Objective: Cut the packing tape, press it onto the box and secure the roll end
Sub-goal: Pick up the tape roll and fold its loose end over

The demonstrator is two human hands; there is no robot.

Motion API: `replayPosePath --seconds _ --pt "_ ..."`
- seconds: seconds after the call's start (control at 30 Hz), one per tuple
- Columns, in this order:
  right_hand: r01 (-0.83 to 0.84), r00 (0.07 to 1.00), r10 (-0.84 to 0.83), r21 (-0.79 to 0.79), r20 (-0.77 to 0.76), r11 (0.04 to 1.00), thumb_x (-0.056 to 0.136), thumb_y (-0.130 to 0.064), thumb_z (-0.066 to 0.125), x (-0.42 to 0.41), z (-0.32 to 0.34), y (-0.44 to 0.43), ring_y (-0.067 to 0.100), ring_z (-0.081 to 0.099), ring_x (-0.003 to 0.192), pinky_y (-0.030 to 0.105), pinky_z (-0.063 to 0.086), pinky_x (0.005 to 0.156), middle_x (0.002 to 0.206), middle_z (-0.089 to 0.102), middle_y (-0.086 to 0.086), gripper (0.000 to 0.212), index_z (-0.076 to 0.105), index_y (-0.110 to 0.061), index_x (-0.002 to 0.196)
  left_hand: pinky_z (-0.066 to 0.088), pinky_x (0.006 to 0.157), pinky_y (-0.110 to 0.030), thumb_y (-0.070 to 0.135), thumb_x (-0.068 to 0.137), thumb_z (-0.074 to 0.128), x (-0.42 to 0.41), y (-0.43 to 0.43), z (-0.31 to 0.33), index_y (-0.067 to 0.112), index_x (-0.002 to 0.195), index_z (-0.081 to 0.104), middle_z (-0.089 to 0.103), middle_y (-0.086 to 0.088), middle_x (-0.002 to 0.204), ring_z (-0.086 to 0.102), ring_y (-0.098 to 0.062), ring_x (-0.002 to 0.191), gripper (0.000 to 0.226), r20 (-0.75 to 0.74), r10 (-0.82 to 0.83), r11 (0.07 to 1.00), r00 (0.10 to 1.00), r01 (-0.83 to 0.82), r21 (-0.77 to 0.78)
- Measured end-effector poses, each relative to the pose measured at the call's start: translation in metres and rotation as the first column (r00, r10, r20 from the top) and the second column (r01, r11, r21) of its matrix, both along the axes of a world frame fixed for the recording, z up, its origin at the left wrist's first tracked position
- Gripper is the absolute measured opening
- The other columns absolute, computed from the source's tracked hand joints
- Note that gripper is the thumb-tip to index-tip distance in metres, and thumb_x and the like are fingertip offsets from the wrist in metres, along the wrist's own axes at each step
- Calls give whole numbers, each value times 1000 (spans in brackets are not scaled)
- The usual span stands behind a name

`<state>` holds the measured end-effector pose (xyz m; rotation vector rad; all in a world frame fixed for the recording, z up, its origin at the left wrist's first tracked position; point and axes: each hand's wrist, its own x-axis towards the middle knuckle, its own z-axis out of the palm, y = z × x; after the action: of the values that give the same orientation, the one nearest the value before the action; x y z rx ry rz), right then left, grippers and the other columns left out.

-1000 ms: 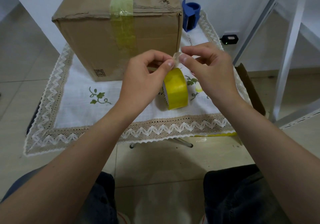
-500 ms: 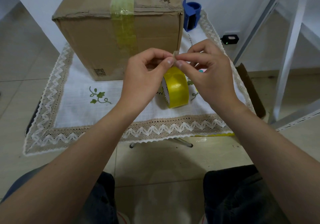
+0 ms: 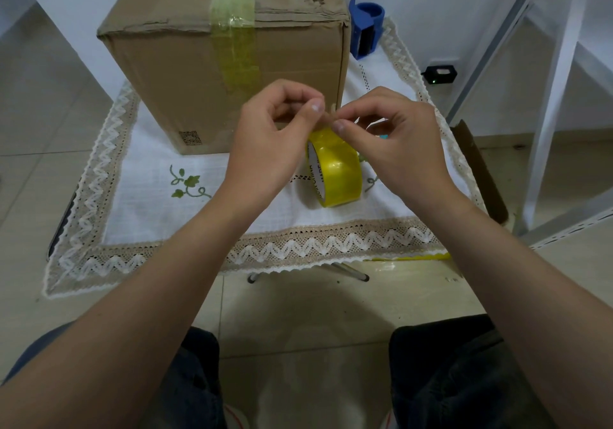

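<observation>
A brown cardboard box (image 3: 185,73) stands at the back of the small table, with a strip of yellowish tape (image 3: 237,40) running over its top and down its front face. A yellow tape roll (image 3: 338,169) stands on edge on the white cloth, just in front of the box. Above the roll, my left hand (image 3: 268,143) and my right hand (image 3: 394,143) meet, and both pinch the small free end of the tape (image 3: 331,110) between thumb and fingertips. The top of the roll is hidden behind my fingers.
A white cloth with a lace border (image 3: 298,246) covers the table. A blue tape dispenser (image 3: 366,27) stands behind the box's right corner. A black device (image 3: 439,74) lies on the floor to the right, beside a white metal frame (image 3: 557,96). A cardboard piece (image 3: 481,173) leans against the table's right side.
Both hands have shifted slightly while working the tape end. My right fingers now pinch lower and closer to the roll. The roll stays in place.
</observation>
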<state>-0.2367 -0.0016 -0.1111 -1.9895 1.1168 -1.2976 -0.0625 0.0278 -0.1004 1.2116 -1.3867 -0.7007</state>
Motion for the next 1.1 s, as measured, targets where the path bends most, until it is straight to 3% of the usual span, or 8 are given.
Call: replayPosePath --seconds 0.07,0.17,0.23,0.33,0.47,0.57,0.9,1.1 --pt "-11 1000 11 -1 2 1000 89 -14 79 1 0 0 13 68 78 22 55 70 88 73 -1 7 78 -21 90 59 97 -45 8 96 60 3 -2 0 28 105 71 73 2 99 71 -13 101 25 31 -48 999 998 48 23" --pt "-27 1000 27 7 14 1000 89 -11 78 1 0 1 13 68 78 21 54 70 89 73 -1 11 76 -22 90 57 99 -37 8 98 55 3 -3 1 29 115 71 67 -2 115 66 -13 109 31 113 -162 986 980 156 62" --pt "-30 999 30 16 20 999 89 -10 78 1 0 0 14 68 78 21 53 70 89 73 -3 10 77 -21 90 57 97 -34 11 99 57 3 -3 1 31 110 73 64 0 114 66 -14 110 27 134 -177 983 975 169 65" --pt "-23 999 22 34 23 999 90 -13 78 0 0 0 14 68 79 21 53 70 89 73 -3 5 79 -18 91 59 96 -40 15 97 66 5 -4 1 32 98 74 68 1 107 68 -13 105 19 122 -115 993 986 111 36" --pt "-1 999 -1 52 38 999 90 -16 78 1 1 1 15 69 79 23 55 70 87 74 -5 5 79 -21 91 53 85 -16 15 95 72 7 -4 4 23 95 76 75 6 96 69 1 92 10 128 -52 999 990 49 23" --pt "20 998 -24 80 56 997 90 -15 78 1 1 0 15 70 77 25 56 67 84 75 -11 6 79 -22 92 51 80 -11 13 94 73 5 -2 5 19 96 78 76 13 91 69 6 86 8 125 -54 998 991 50 34" --pt "17 996 -28 128 84 992 88 -14 80 3 1 -1 1 64 68 19 51 63 78 75 -13 7 80 -21 90 61 81 -28 13 91 77 4 -1 4 27 90 77 77 11 85 72 -4 83 14 107 -37 999 994 36 7" --pt "42 996 -51 133 67 990 89 -14 79 3 2 -1 5 66 70 26 55 64 81 76 -11 7 79 -22 88 63 88 -48 6 103 52 6 -1 5 17 97 78 77 5 85 74 -13 88 29 -13 -89 990 996 90 111"
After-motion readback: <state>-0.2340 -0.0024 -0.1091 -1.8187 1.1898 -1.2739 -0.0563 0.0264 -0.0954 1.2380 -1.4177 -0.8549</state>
